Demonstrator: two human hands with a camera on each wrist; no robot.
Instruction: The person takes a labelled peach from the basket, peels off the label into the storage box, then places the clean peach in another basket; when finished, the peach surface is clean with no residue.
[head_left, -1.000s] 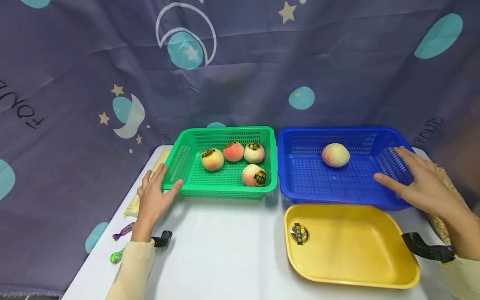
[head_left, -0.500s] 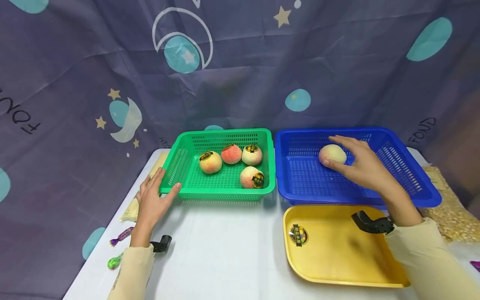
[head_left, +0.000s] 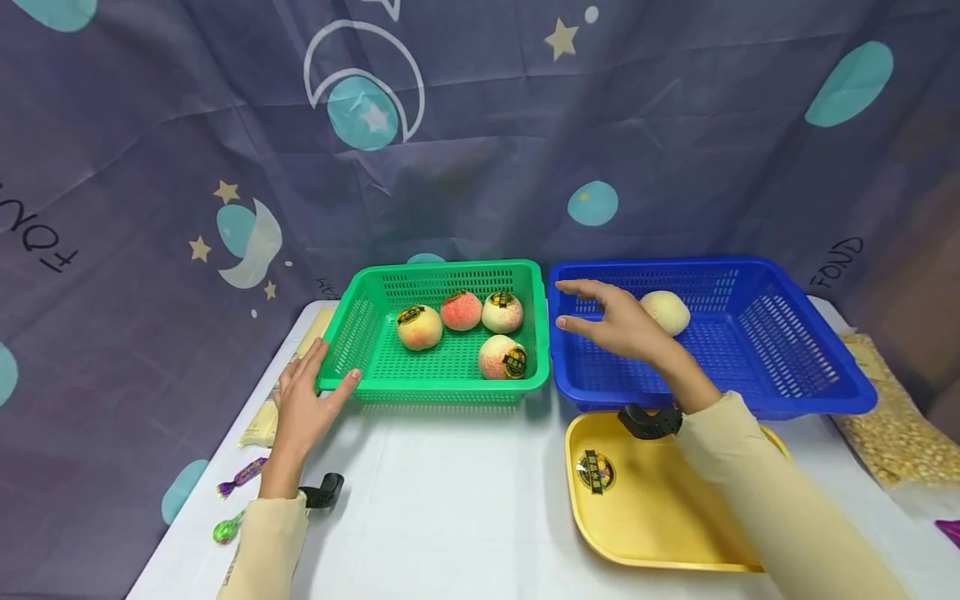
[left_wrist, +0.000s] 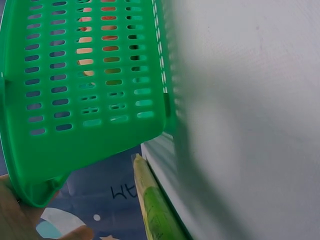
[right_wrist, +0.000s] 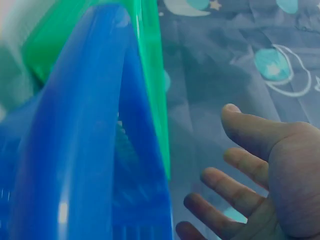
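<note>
A green basket holds several peaches with black stickers, such as the front one. My left hand rests against its front-left corner, fingers along the side and thumb on the front rim. The left wrist view shows that corner of the green basket with my left hand below it. A single peach lies in the blue basket. My right hand hovers over this basket's left part, fingers spread and holding nothing. In the right wrist view the right hand faces the blue rim.
A yellow tray with a sticker lies in front of the blue basket. A bag of corn kernels sits at the right. Two wrapped candies and a pale packet lie left of the green basket. A star-patterned curtain hangs behind.
My right hand has swept left from the blue basket's right wall, past the peach, to the basket's left part. The left hand has stayed on the green basket's corner.
</note>
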